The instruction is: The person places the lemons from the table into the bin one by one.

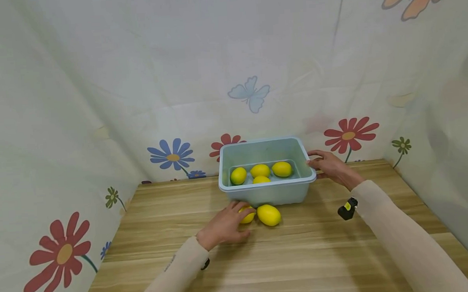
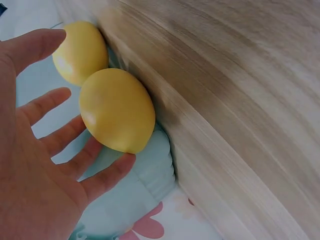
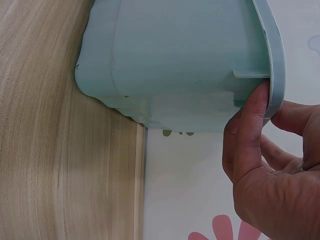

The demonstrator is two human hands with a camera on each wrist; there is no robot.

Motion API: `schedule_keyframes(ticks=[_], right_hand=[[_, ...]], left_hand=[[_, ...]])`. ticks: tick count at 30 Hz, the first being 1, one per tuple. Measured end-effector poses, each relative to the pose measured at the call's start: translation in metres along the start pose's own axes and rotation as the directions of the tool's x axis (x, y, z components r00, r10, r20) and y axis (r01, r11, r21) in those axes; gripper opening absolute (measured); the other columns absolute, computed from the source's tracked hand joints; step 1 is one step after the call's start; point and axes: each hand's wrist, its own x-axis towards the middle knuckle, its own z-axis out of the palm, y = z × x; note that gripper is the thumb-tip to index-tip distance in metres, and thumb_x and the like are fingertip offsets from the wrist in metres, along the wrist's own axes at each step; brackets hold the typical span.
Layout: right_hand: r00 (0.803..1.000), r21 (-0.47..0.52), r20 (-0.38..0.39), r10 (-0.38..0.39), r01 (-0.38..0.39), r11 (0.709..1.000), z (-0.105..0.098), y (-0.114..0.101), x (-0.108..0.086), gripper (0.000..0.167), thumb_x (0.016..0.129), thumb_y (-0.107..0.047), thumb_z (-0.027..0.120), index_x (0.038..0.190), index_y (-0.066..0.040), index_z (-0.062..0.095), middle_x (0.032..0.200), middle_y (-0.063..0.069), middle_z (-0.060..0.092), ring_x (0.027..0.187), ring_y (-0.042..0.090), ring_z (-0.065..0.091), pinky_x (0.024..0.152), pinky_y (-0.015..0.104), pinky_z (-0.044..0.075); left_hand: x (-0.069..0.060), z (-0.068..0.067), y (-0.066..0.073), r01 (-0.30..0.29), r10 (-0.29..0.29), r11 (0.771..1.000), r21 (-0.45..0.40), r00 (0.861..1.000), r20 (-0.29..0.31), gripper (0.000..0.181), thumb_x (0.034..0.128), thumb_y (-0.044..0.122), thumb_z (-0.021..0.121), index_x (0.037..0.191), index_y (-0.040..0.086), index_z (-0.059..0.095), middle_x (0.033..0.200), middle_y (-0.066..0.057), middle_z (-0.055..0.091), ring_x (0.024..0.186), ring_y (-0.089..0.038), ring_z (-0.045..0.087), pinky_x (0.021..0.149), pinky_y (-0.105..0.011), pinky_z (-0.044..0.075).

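Observation:
A pale blue-green plastic bin (image 1: pixel 266 195) stands at the back of the table, with several yellow lemons (image 1: pixel 281 169) lying inside it. In front of its near wall are two more lemons. My left hand (image 1: pixel 223 226) reaches over the left lemon (image 2: pixel 117 110); its spread fingertips touch or nearly touch the fruit, while the thumb stands away from it. The other lemon (image 1: pixel 269 215) lies just to the right. At the bin's right end my right hand (image 1: pixel 331 167) pinches the rim (image 3: pixel 276 60), fingers under the lip and thumb on the other side.
The wood-grain table (image 1: pixel 303 257) ends against a pale curtain (image 1: pixel 198 68) printed with flowers and butterflies, close behind the bin. Curtain sides also rise at the left and right. A small black device (image 1: pixel 347 209) is on the right wrist.

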Motion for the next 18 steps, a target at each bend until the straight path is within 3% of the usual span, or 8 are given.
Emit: schedule_keyframes(ticks=[18], right_hand=[[1.000, -0.005, 0.004, 0.004, -0.004, 1.000, 0.0013, -0.0021, -0.0012, 0.062, 0.103, -0.024, 0.050, 0.157, -0.013, 0.022, 0.150, 0.025, 0.038, 0.128, 0.040, 0.048, 0.100, 0.046, 0.052]], left_hand=[[-0.0021, -0.0019, 0.0000, 0.025, -0.025, 1.000, 0.003, 0.999, 0.026, 0.061, 0.0872, 0.044, 0.069, 0.142, 0.024, 0.051, 0.148, -0.004, 0.043, 0.131, -0.025, 0.040, 0.108, -0.040, 0.045]])
